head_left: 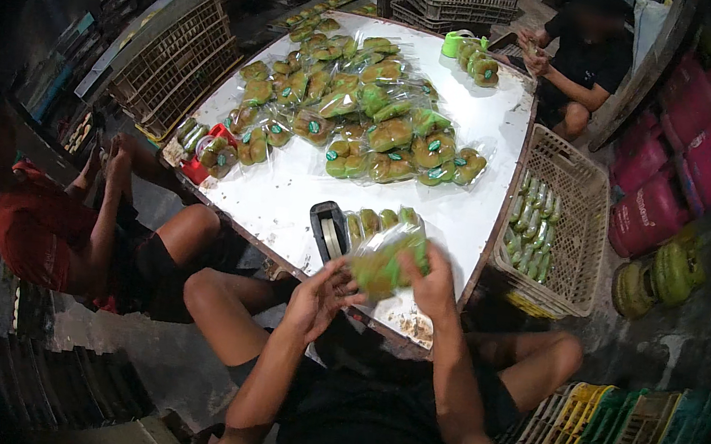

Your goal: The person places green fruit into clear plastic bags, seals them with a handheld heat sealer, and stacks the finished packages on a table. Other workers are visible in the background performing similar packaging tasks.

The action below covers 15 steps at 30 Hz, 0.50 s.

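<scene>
- A clear bag (382, 259) of green cakes is held just above the near edge of the table (485, 123).
- It is pinched by the right hand (428, 282) at its top, steadying it.
- Its lower corner is clasped by the left hand (320, 296).
- A black tape dispenser (328, 230) is kept just beside, within reach.

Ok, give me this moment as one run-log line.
left hand: on bag end | right hand: gripping clear bag of green cakes | black tape dispenser: beside, on white table
</scene>
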Each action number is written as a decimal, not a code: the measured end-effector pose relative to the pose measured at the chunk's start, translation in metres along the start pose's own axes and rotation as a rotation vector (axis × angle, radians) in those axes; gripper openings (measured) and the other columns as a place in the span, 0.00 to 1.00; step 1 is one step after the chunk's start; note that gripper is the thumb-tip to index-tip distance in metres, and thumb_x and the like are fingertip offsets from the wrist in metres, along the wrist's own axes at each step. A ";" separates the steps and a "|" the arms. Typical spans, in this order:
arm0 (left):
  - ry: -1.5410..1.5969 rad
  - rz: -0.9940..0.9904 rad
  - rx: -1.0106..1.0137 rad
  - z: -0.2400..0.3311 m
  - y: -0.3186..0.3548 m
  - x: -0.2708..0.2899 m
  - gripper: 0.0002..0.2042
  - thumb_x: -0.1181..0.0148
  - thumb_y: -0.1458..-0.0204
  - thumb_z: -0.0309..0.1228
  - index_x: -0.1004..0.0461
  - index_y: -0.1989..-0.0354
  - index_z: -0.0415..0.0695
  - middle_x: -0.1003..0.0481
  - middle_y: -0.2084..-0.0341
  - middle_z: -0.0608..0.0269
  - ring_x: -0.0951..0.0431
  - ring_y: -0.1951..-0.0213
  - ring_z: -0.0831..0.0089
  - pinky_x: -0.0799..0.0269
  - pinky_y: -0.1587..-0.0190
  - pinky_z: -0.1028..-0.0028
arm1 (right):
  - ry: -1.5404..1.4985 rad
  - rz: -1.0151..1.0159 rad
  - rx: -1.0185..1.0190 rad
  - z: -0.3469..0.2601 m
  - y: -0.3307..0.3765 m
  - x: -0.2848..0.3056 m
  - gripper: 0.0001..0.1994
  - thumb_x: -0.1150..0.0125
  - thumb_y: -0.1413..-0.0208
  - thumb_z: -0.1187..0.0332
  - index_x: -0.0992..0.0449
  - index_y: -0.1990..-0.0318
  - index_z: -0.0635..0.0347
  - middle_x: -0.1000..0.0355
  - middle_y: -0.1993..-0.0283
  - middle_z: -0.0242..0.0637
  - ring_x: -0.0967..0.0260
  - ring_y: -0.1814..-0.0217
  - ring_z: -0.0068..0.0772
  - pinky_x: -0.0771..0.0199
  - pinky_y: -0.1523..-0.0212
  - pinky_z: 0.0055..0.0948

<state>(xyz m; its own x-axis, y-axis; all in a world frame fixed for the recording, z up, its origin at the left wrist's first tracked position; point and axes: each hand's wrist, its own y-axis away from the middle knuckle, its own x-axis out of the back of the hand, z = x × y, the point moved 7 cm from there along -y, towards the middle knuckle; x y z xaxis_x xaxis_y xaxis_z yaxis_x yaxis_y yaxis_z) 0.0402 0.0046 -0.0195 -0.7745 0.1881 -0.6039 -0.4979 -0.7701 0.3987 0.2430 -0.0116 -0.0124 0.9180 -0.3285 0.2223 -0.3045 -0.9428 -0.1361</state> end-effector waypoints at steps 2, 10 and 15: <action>-0.092 0.133 -0.039 0.007 -0.018 0.007 0.27 0.51 0.35 0.46 0.39 0.36 0.38 0.32 0.46 0.54 0.31 0.47 0.64 0.32 0.46 0.64 | 0.020 0.316 -0.074 0.000 -0.016 0.028 0.19 0.36 0.41 0.64 0.29 0.47 0.65 0.25 0.56 0.47 0.27 0.52 0.38 0.28 0.50 0.37; -0.513 0.279 -0.194 -0.020 -0.107 0.017 0.44 0.42 0.43 0.52 0.50 0.32 0.26 0.39 0.37 0.37 0.40 0.34 0.52 0.46 0.33 0.64 | 0.538 0.050 -0.117 0.066 -0.065 0.013 0.41 0.32 0.53 0.46 0.39 0.39 0.65 0.33 0.45 0.54 0.34 0.41 0.58 0.32 0.43 0.47; -0.740 0.416 -0.184 -0.040 -0.141 0.023 0.43 0.37 0.48 0.50 0.43 0.37 0.24 0.35 0.43 0.34 0.33 0.40 0.53 0.37 0.40 0.61 | 0.665 -0.120 -0.312 0.088 -0.080 0.011 0.62 0.29 0.62 0.36 0.58 0.29 0.67 0.46 0.35 0.71 0.36 0.39 0.68 0.30 0.42 0.49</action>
<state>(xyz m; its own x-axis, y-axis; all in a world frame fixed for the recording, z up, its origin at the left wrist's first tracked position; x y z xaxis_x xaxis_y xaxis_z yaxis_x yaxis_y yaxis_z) 0.1077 0.0930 -0.1170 -0.9662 0.1678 0.1958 -0.0960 -0.9387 0.3311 0.2999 0.0654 -0.0843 0.6319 -0.0942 0.7693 -0.3608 -0.9142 0.1844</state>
